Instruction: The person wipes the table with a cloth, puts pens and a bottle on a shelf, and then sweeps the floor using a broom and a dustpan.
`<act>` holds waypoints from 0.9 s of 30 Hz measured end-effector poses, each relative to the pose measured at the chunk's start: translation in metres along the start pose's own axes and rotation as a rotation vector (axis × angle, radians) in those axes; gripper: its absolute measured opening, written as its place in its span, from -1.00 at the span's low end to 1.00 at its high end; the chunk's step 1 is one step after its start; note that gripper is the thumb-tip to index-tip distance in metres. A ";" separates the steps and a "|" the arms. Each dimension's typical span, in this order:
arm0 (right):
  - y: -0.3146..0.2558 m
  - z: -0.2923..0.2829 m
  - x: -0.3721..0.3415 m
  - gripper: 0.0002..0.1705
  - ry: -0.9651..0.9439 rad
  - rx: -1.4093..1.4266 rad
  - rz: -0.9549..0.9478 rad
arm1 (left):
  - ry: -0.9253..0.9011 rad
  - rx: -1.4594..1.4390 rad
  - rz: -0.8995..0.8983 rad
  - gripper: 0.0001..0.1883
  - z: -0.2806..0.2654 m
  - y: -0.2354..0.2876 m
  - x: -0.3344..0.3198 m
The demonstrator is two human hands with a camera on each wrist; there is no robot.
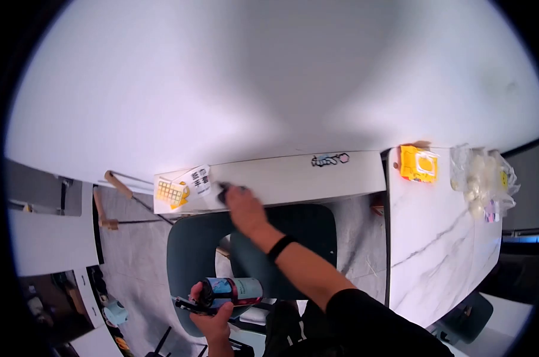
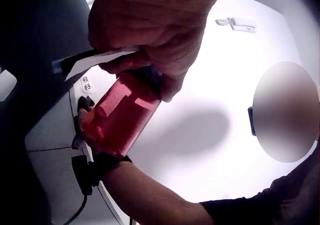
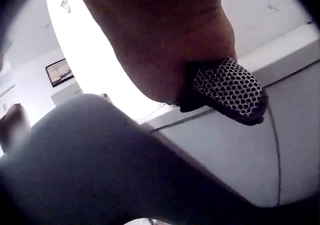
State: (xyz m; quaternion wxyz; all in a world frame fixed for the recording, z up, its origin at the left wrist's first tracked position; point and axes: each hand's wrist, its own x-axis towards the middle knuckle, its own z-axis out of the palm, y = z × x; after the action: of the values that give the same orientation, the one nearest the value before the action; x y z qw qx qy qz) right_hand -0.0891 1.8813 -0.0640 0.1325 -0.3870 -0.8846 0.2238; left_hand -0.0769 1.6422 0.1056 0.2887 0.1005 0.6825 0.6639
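My left hand [image 1: 217, 324] grips a cylindrical container [image 1: 245, 289] with a dark lid, plus a flat dark-edged item [image 1: 192, 306] beside it. The left wrist view shows the container's reddish, see-through body [image 2: 122, 115] below the fingers of my left hand [image 2: 155, 30]. Over the narrow white ledge [image 1: 281, 178], my right hand [image 1: 245, 209] holds a small dark thing [image 1: 223, 193], blurred in the head view. Up close it is a dark cloth-like piece [image 3: 230, 87] with a silvery honeycomb mesh, its upper part hidden by my right hand [image 3: 170, 50].
Printed cards or stickers [image 1: 183, 187] lie at the ledge's left end. A cartoon sticker [image 1: 330, 159] is near its right end. Dark chairs [image 1: 189, 238] stand below. On the marble table [image 1: 430, 256] are a yellow wipes pack [image 1: 418, 163] and plastic bags [image 1: 486, 178].
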 end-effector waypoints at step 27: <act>0.189 -0.175 -0.134 -0.58 0.114 -0.143 0.274 | -0.102 0.746 0.582 -0.23 0.204 -0.068 0.197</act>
State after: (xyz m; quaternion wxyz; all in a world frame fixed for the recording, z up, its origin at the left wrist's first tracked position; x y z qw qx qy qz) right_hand 0.1896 1.9467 -0.0156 0.1229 -0.5246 -0.8282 0.1541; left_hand -0.1125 1.9107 -0.0015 0.0680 0.4166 0.8029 0.4208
